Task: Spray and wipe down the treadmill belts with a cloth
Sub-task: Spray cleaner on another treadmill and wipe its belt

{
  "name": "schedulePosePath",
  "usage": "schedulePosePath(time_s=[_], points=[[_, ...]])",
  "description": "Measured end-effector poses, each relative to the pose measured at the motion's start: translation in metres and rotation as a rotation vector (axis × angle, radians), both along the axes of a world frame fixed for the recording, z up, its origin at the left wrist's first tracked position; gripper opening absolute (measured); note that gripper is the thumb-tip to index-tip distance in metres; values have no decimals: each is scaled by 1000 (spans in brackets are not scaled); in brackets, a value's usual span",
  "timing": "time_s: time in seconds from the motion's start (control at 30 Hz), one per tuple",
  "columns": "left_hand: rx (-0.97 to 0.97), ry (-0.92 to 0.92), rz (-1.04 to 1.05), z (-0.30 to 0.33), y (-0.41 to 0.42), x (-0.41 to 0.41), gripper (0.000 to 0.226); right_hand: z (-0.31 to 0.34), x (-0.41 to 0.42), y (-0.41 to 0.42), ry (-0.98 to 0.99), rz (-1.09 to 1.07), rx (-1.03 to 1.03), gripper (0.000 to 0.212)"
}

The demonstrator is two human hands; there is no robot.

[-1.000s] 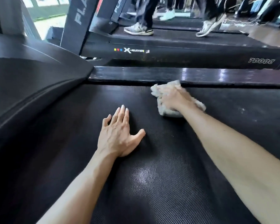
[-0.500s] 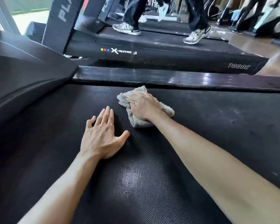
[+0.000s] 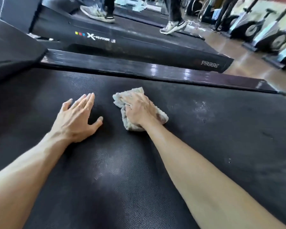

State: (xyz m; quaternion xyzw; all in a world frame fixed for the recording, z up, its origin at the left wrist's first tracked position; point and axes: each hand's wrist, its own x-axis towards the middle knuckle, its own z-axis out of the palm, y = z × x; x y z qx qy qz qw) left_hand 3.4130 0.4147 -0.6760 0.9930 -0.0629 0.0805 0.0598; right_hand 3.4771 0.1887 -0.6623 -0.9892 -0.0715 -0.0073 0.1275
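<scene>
Both hands bear on the treadmill belt (image 3: 139,179); the left hand (image 3: 76,119) lies flat with straight fingers, the right hand (image 3: 137,109) presses the cloth (image 3: 130,126), fingers curled into it; bunched cloth could skip the pale smear (image 3: 200,111) just beside it.

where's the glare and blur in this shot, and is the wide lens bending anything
Head view: bright glare streaks on the glossy side rail and a softer sheen on the belt; the walkers' shoes are motion-blurred; the hands and cloth stay fairly sharp; the rail's straight edges bow noticeably.
</scene>
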Motion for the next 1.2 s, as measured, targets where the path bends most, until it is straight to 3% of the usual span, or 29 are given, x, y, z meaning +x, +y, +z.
schedulePosePath(time_s=[0.3, 0.47, 0.73, 0.93, 1.2], points=[[-31, 43, -145, 9, -71, -54, 95, -6, -48, -39, -36, 5, 29, 54], [-140, 11, -129, 26, -109, -124, 92, 1, -116, -66, -9, -2, 9, 48], [-119, 56, -280, 72, -156, -224, 89, 9, -228, -127, 73, 122, -61, 49], [-113, 55, -365, 98, -164, -263, 79, 31, -263, -175, 278, 205, -203, 53], [-137, 19, -303, 111, -159, -285, 91, 47, -300, -215, 266, 150, -280, 54]])
